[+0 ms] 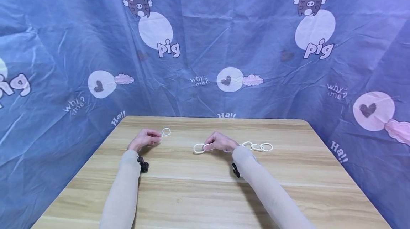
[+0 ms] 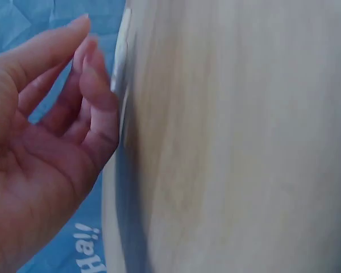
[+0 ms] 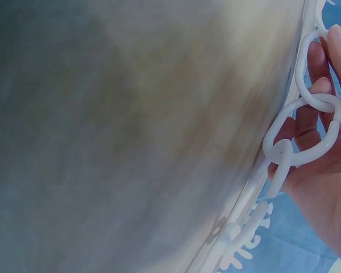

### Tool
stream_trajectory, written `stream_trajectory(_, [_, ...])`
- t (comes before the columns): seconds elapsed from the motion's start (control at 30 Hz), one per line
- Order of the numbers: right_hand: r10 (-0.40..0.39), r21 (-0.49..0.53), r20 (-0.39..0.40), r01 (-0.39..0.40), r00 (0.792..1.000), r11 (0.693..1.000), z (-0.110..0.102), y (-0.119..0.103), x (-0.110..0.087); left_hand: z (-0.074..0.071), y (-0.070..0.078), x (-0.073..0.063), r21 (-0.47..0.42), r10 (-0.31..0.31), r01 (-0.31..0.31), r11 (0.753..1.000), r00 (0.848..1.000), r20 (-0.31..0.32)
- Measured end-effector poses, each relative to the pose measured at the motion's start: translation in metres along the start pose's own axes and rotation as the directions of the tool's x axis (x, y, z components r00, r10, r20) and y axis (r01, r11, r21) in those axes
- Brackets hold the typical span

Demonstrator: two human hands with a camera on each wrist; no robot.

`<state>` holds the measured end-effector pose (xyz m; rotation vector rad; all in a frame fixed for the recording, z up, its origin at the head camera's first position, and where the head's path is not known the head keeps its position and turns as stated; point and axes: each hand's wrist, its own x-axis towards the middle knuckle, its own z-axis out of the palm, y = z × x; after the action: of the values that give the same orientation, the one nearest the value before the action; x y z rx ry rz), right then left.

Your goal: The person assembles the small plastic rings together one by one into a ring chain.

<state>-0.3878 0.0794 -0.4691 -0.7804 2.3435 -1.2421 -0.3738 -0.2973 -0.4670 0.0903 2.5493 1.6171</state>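
At the back left of the table my left hand (image 1: 145, 139) hovers with bent, loose fingers, thumb and fingertips apart. Right by its fingertips lies a white link (image 1: 163, 131), with another white link (image 1: 161, 136) partly hidden by the fingers. In the left wrist view, white link edges (image 2: 120, 51) show just past the fingers, flat against the wood. Near the middle, my right hand (image 1: 221, 141) pinches a link near the left end of a white plastic chain (image 1: 199, 152). The chain (image 3: 310, 156) passes by the palm in the right wrist view; the hand covers part of it.
The wooden table (image 1: 192, 200) spans the view below the hands. Behind it and at both sides hangs a blue printed cloth (image 1: 198, 100). A dark wrist camera (image 1: 143, 165) is strapped to the left sleeve, another (image 1: 236, 170) to the right.
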Motion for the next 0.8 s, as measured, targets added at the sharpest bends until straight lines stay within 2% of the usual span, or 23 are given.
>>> stream_trajectory(0.17, [-0.006,0.002,0.005,0.006,1.0,1.0,-0.001,-0.001,-0.004,-0.005,-0.001,0.006,0.062,-0.008,0.014,0.998,0.996,-0.091])
stream_trajectory(0.3, [-0.014,0.003,-0.015,0.014,1.0,1.0,-0.001,-0.001,-0.005,-0.004,0.0,0.012,0.129,0.012,0.002,0.992,0.994,-0.107])
stream_trajectory(0.6, [0.002,-0.025,0.007,-0.002,1.0,1.0,-0.004,-0.002,-0.004,-0.004,-0.001,0.016,0.26,-0.001,0.018,0.965,0.998,-0.067])
stream_trajectory(0.8, [-0.003,-0.033,0.004,0.003,1.0,0.999,-0.001,0.0,-0.005,-0.008,-0.007,0.012,0.346,0.038,-0.025,0.938,0.999,-0.032])
